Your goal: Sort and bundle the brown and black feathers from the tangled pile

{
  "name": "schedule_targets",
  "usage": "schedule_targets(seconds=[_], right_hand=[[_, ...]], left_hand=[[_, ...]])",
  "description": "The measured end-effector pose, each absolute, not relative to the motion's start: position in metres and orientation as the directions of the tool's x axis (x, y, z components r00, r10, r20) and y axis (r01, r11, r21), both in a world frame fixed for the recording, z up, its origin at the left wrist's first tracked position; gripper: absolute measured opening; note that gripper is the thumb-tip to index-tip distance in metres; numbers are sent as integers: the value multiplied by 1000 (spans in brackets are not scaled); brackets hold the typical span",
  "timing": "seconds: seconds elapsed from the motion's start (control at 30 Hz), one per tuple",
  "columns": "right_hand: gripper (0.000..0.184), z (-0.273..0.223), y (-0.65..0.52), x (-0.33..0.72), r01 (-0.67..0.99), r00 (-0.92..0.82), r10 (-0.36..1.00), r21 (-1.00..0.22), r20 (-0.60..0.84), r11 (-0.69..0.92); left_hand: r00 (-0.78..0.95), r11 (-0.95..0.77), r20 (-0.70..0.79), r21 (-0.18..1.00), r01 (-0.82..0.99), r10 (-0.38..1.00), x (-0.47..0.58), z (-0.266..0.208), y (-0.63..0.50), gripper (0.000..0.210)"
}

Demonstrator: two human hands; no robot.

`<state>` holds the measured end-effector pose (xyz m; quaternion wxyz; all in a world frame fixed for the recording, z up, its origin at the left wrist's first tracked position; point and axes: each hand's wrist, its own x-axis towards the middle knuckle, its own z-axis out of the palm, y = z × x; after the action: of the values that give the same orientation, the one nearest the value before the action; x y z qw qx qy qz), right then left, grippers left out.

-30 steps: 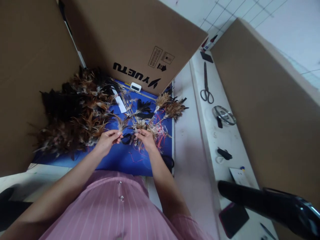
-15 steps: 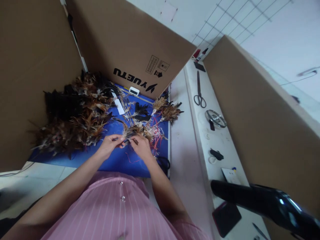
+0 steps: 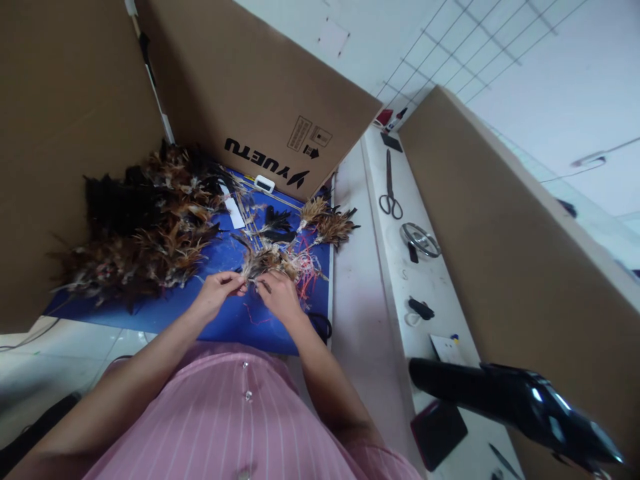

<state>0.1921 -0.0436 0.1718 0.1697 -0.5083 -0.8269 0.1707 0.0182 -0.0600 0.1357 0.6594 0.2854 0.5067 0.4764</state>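
My left hand (image 3: 221,292) is closed in a pinch, thumb and fingers on the base of some greyish-brown feathers (image 3: 254,262). Close beside it, my right hand (image 3: 279,293) also pinches at the lower ends of these feathers; its fingertips are partly hidden. Just beyond the hands is a small heap of tan feathers, with a tangle of pink and white strings (image 3: 309,265) to its right. A thin red thread (image 3: 257,320) lies on the blue table top (image 3: 225,327) below my hands.
A large pile of brown and black feathers (image 3: 150,227) covers the table's left side. Feather bundles (image 3: 333,225), sticks and a white strip (image 3: 233,208) lie farther back. Cardboard walls (image 3: 260,87) surround the table. Scissors (image 3: 390,193) and a black hair dryer-like object (image 3: 500,393) are at right.
The view has shifted slightly, so the ledge items appear farther left. My hands stay at the feathers, with only small finger movements.
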Motion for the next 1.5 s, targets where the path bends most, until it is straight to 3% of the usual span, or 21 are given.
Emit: schedule_targets(seconds=[0.37, 0.73, 0.87, 1.0, 1.07, 1.13, 1.2, 1.27, 1.5], right_hand=[[28, 169, -48, 206, 774, -537, 814, -255, 224, 580], [30, 166, -52, 211, 764, -548, 785, -211, 288, 610], [25, 166, -51, 213, 773, -444, 840, -340, 312, 535], [25, 159, -52, 215, 742, -101, 974, -636, 205, 211], [33, 153, -55, 211, 572, 32, 999, -820, 29, 6], [28, 149, -59, 203, 300, 41, 984, -938, -171, -175], [20, 148, -64, 192, 55, -17, 955, -954, -296, -295], [20, 149, -67, 182, -92, -24, 942, -938, -335, -336], [16, 152, -57, 171, -222, 80, 957, -941, -278, -254]], left_hand=[[92, 463, -460, 826, -321, 883, 31, 142, -63, 34], [127, 502, -487, 813, -295, 864, 36, 144, -62, 34], [100, 491, -485, 815, -308, 869, 37, 140, -61, 34], [55, 444, -455, 822, -357, 889, 35, 135, -59, 34], [42, 423, -441, 825, -374, 897, 35, 134, -59, 33], [37, 415, -435, 825, -384, 900, 36, 134, -59, 33], [36, 407, -427, 827, -388, 903, 37, 134, -58, 33], [41, 395, -412, 834, -385, 910, 38, 135, -59, 31], [93, 404, -400, 836, -371, 912, 35, 137, -54, 31]])
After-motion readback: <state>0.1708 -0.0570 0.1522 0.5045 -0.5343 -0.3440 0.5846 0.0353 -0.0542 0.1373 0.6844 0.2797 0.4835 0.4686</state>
